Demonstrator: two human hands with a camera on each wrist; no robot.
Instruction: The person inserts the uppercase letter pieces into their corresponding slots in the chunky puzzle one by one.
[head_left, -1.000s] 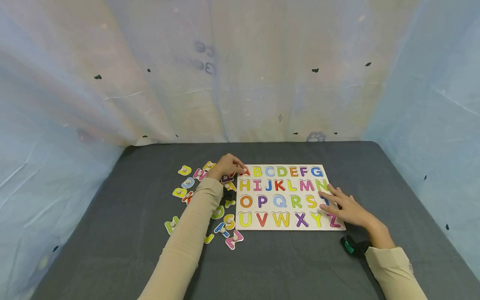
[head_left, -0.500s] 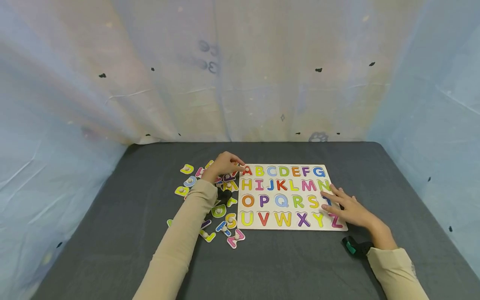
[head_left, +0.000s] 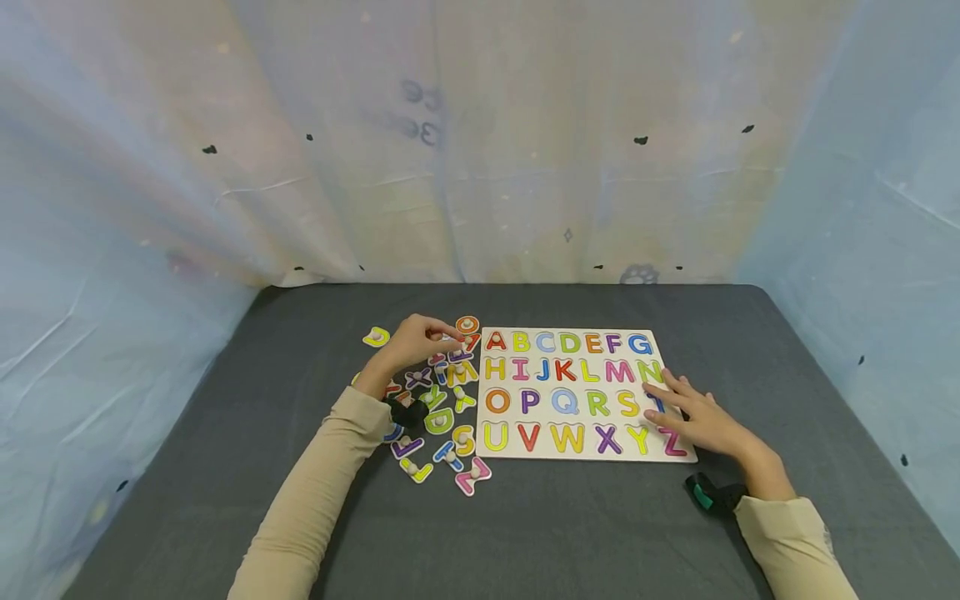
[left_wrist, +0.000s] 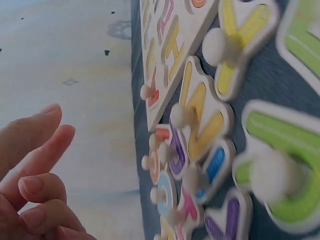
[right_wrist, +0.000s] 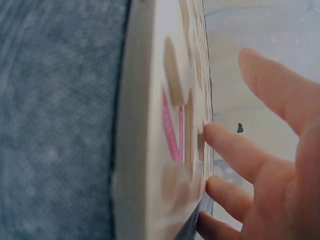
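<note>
Fingers of left hand [head_left: 412,342] slightly parted, empty, near red piece [head_left: 470,343], probably V; right hand [head_left: 701,419] spread, fingertips on alphabet board [head_left: 581,386].

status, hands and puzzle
Left hand empty, near loose letter pieces. Right hand on alphabet puzzle board. Red A piece in its slot. Right hand partly hides blue slot.

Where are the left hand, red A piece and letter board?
Left hand [head_left: 409,342]: head view, back of the hand.
Red A piece [left_wrist: 146,92]: left wrist view, its knob.
Letter board [head_left: 545,421]: head view, bare face between lower two letter rows.
</note>
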